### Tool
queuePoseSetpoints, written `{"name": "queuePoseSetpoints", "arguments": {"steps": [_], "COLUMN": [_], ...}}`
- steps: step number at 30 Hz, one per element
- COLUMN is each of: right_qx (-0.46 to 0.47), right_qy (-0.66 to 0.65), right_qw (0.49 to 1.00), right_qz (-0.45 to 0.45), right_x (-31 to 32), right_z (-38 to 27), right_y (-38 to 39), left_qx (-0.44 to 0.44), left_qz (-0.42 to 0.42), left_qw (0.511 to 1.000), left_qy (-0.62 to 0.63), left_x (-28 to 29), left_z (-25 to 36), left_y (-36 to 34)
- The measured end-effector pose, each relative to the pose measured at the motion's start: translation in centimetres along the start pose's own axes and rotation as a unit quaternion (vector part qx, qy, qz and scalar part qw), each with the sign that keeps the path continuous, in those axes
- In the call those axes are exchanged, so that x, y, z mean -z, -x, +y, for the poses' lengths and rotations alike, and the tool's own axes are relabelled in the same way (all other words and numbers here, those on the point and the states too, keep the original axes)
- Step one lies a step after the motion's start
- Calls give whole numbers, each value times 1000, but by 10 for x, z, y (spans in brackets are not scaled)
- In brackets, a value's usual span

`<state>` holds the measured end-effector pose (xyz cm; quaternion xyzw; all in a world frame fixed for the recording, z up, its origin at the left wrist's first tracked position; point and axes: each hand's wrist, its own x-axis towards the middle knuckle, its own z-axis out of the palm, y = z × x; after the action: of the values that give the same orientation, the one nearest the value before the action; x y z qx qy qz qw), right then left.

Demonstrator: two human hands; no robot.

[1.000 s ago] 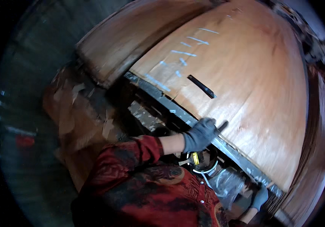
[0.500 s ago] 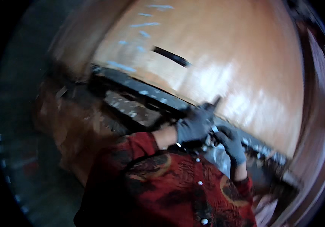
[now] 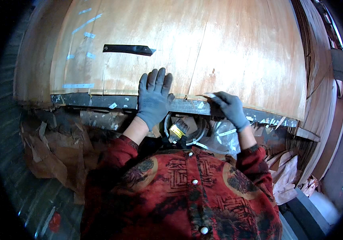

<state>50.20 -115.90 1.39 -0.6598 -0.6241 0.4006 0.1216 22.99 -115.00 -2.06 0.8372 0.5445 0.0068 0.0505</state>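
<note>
My left hand, in a grey glove, lies flat with fingers stretched over the near edge of a pale wood veneer sheet. To its right, my gloved right hand is closed at the same edge. A small white strip pokes out from its thumb and forefinger; its kind is hard to make out. Beyond my left hand, a dark flat knife with a slanted tip rests on the veneer. A thin seam runs away from me between the hands.
Pale blue tape pieces stick to the veneer's left part. A dark, speckled table edge runs beneath it. Close to my body is a round ring around a dark yellow-labelled object. Clear plastic and torn veneer scraps lie lower.
The view has turned and steadied. My hands, close together before, are now apart: the left lies flat on the veneer, and the right is farther right at the edge with the white strip.
</note>
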Motion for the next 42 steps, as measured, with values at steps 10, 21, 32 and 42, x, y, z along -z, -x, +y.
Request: {"name": "queuePoseSetpoints", "arguments": {"steps": [10,21,32,42], "right_qx": [7,-44,88,115], "right_qy": [153,256,263,31], "right_qw": [978,952,950,993], "right_qz": [-140,-165,-144,19], "right_x": [-7,1,-5,26], "right_z": [-63,-81,-48,-20], "right_y": [-45,-54,-47,-65], "left_qx": [2,159,-3,-16], "left_qz": [24,9,157,124], "left_qw": [998,985,985,991], "left_qy": [64,63,70,45], "left_x": [14,18,-19,-14], "left_z": [13,33,64,67], "left_y": [-7,-31,-87,-91]}}
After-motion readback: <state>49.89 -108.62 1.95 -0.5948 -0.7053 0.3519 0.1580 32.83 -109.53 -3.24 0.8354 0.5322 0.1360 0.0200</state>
